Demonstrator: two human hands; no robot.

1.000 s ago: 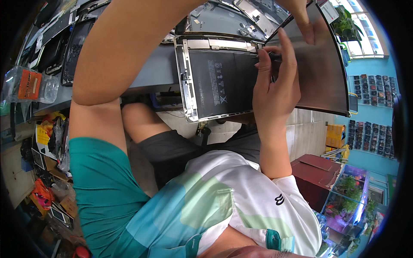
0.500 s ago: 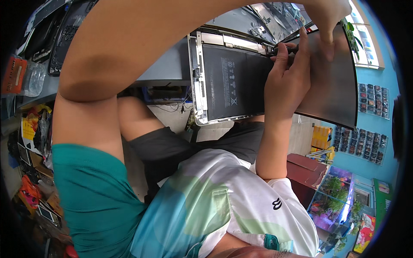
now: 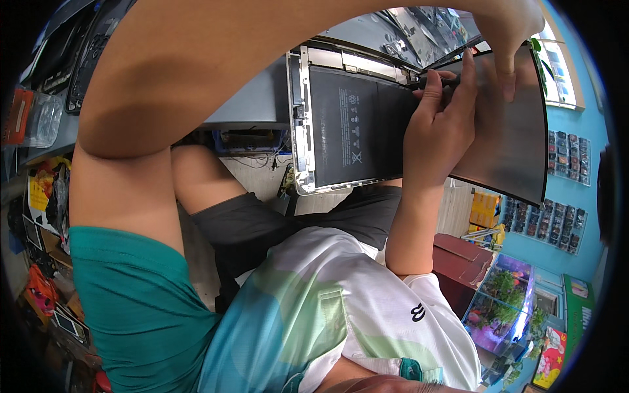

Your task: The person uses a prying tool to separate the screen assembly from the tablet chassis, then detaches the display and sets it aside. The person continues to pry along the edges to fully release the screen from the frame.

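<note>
An opened tablet body [image 3: 303,131] is tilted in front of me, its large black battery [image 3: 359,128] and silvery metal edges exposed. Its dark screen panel [image 3: 517,141] stands swung away to the right, meeting the body near the hinge-like gap. My left hand [image 3: 510,33] reaches across from the left, closed on the panel's far edge, thumb lying on the panel's face. My right hand [image 3: 438,128] is closed around a small dark tool [image 3: 447,80], whose tip is at the gap between body and panel. The tool's exact kind is hard to make out.
A grey workbench [image 3: 246,101] lies beyond the tablet, with loose device parts [image 3: 419,36] at the back. Left stands a clear plastic container [image 3: 44,121]. To the right are a dark red box [image 3: 462,265], a lit aquarium [image 3: 501,301] and wall racks of small packets [image 3: 569,157].
My left hand and the screen panel's outer edge have shifted slightly right and down in the picture. Both hands keep their holds, and the tablet body stays almost where it was.
</note>
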